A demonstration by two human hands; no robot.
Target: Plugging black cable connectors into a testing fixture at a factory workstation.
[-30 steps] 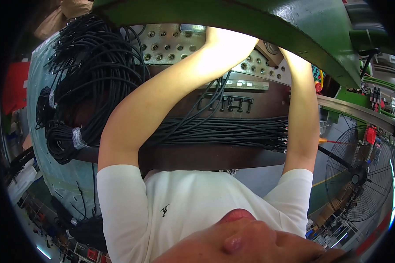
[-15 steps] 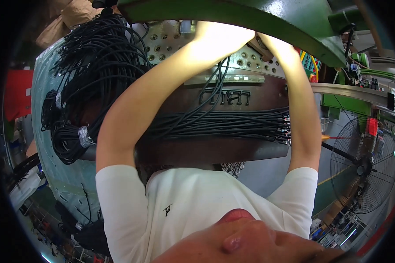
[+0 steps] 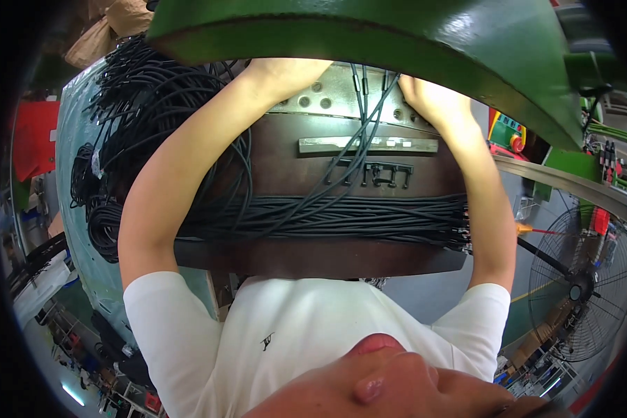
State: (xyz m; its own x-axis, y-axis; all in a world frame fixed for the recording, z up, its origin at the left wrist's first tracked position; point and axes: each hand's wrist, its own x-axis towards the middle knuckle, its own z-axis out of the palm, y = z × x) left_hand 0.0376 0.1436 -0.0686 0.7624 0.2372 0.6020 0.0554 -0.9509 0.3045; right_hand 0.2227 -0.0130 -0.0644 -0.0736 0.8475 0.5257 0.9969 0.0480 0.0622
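Note:
My left hand (image 3: 284,74) reaches under the green machine beam (image 3: 369,35), its fingers hidden behind the beam's edge. My right hand (image 3: 432,97) is farther right under the same beam, next to the upper ends of several black cables (image 3: 364,125). Glare and the beam hide its fingertips, so I cannot tell whether it grips a cable. Between the hands, the cables run up over a perforated metal plate (image 3: 317,102). Nearer to me, a thick row of black cables (image 3: 327,217) lies across the brown table (image 3: 313,259), with connector ends at the right.
A metal bar (image 3: 369,145) and a small black toothed fixture (image 3: 373,174) lie in front of the plate. A large heap of black cables (image 3: 160,90) fills the left side. At right are a control box with a red button (image 3: 515,143) and a black fan (image 3: 579,285).
My hands, close together before, are now wider apart, the left having moved left. Cable ends show between them. The beam sits lower in the picture.

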